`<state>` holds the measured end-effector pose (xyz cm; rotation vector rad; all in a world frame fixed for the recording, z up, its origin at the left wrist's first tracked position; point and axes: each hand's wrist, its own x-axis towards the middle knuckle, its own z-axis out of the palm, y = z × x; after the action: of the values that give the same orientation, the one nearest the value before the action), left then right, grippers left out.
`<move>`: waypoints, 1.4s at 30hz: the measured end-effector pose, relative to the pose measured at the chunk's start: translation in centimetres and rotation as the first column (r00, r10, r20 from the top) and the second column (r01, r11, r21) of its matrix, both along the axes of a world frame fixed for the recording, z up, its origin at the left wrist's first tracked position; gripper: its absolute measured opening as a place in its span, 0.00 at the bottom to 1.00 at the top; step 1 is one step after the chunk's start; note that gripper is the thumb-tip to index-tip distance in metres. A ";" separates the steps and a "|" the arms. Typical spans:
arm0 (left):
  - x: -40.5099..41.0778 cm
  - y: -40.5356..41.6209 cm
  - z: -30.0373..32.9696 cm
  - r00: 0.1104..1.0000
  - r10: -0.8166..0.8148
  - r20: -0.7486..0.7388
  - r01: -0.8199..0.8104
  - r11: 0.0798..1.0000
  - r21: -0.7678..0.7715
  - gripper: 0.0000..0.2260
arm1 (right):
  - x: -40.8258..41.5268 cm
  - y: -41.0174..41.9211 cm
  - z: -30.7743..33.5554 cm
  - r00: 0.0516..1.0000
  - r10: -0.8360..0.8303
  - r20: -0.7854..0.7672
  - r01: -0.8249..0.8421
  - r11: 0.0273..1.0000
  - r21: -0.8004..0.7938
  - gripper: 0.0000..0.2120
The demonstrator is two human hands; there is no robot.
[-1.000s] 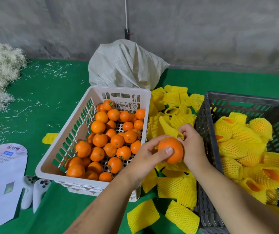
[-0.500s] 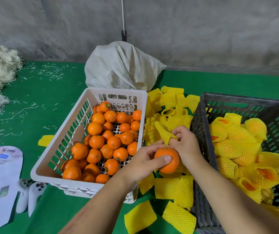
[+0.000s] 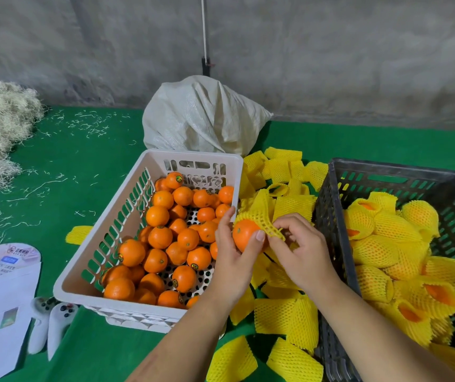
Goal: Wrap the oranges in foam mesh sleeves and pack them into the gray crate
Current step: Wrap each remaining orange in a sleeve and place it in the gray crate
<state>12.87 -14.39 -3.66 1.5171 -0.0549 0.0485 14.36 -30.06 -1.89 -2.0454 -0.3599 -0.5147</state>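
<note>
While my left hand (image 3: 230,260) closes its grip around the orange (image 3: 244,235), my right hand (image 3: 300,250) pinches the foam sleeve (image 3: 262,219) stretched over its top. White basket rim (image 3: 238,172) hugs the left; gray crate wall (image 3: 328,224) stands just right.

And there it goes: the right hand (image 3: 300,252), which a second ago was only picking at the yellow pile, has lifted a foam mesh sleeve (image 3: 262,220) clear and stretched it over the top of the orange (image 3: 245,234). The left hand (image 3: 231,260) has turned the fruit, fingers now raised behind it, thumb across the front.
</note>
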 end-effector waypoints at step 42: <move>0.8 1.1 -1.5 0.999 0.036 -0.024 -0.038 0.991 -0.127 0.23 | -0.7 1.3 -0.7 0.981 0.076 -0.176 -0.112 0.972 -0.207 0.23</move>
<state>13.66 -13.28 -5.12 1.3903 -0.0063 0.0641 13.63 -28.80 -2.63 -2.2504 -0.4251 -0.2514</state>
